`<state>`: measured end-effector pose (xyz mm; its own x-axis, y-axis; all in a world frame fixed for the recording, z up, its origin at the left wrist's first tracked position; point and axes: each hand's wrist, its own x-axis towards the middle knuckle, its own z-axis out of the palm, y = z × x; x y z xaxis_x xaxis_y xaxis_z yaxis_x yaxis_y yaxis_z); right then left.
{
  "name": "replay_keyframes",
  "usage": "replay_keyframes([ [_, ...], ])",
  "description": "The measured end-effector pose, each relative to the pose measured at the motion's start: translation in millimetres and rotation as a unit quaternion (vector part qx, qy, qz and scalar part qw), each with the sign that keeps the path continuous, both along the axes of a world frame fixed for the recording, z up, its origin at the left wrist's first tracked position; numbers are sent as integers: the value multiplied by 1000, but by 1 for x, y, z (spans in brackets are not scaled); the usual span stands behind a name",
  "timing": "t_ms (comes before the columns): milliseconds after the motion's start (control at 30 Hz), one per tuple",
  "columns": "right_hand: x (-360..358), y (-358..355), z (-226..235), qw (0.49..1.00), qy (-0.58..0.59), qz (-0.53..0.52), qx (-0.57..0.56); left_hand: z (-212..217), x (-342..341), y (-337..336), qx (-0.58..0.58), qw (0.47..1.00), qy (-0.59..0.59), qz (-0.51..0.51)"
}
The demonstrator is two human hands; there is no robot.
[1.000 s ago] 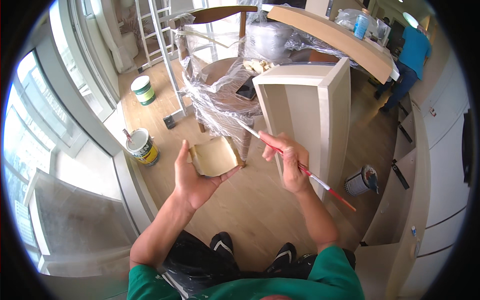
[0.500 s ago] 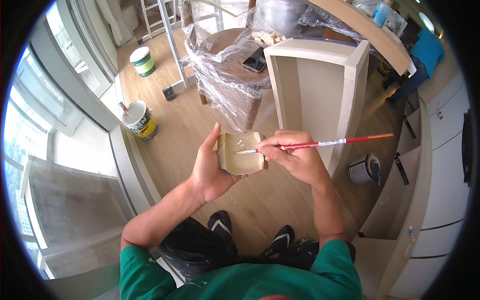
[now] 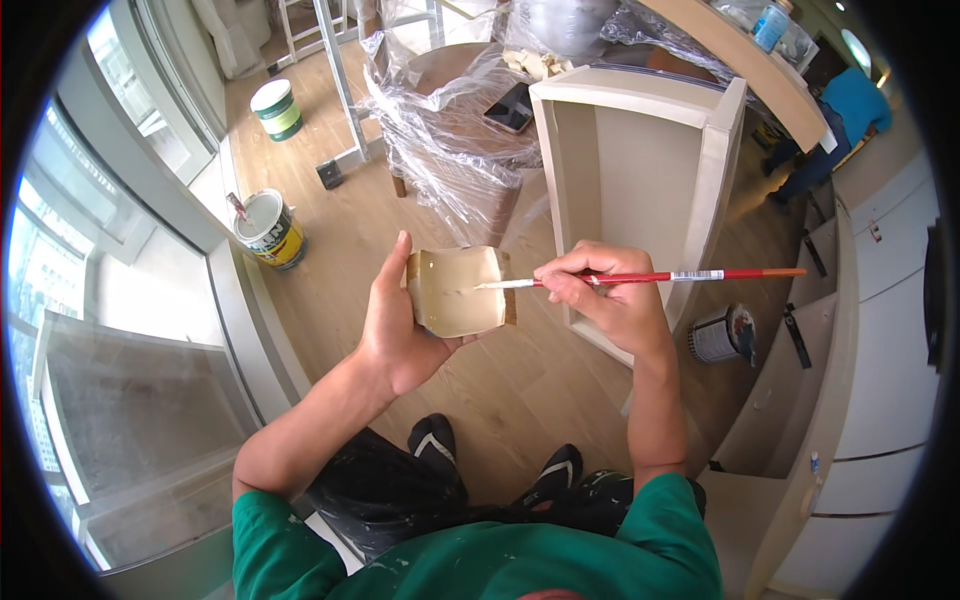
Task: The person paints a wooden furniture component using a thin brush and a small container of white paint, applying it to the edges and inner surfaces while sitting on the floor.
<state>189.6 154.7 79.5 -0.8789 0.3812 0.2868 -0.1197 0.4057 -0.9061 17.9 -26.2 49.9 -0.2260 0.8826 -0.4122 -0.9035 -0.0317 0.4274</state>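
Note:
My left hand (image 3: 395, 335) cradles a small open paint tray (image 3: 440, 318), cream inside with brown outer sides, its thumb along the left wall. Cream paint coats its inside. Between the thumb and fingers of my right hand (image 3: 612, 298) is a slim paintbrush (image 3: 735, 273) with a red handle. The brush lies nearly level, and its pale tip points left over the inside of the tray. Whether the bristles touch the paint is hard to tell.
A cream cabinet frame (image 3: 722, 120) stands ahead to the right. Beyond are a plastic-wrapped chair (image 3: 440, 150) with a phone (image 3: 511, 107), and a ladder (image 3: 345, 90). Paint cans (image 3: 278, 240) stand left, another tin (image 3: 715, 338) right. A co-worker (image 3: 850, 110) bends at far right.
The tray and my left hand have shifted left and slightly up. My right hand has moved a little right, drawing the brush toward the tray's right side.

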Motion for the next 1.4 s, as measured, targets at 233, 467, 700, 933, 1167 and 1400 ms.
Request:
replay_keyframes([
  [233, 8, 4, 2, 1000, 10, -13, -1, -1, -2, 0, -3, 999, -15, 42],
  [467, -2, 4, -3, 999, 23, 26, 22, -7, -6, -2, 15, 999, -6, 39],
  [700, -20, 12, -34, 969, 213, -70, 107, -2, -12, 5, 12, 985, 16, 173],
  [933, -70, 28, -159, 930, 248, -134, -235, -1, -9, 1, 20, 985, 12, 173],
  [1167, -77, 51, -232, 814, 332, -116, -462, -3, -10, 2, 18, 988, 16, 150],
  [1400, -65, 99, -255, 786, 365, -157, -474, 2, -7, 8, 4, 990, 26, 136],
])
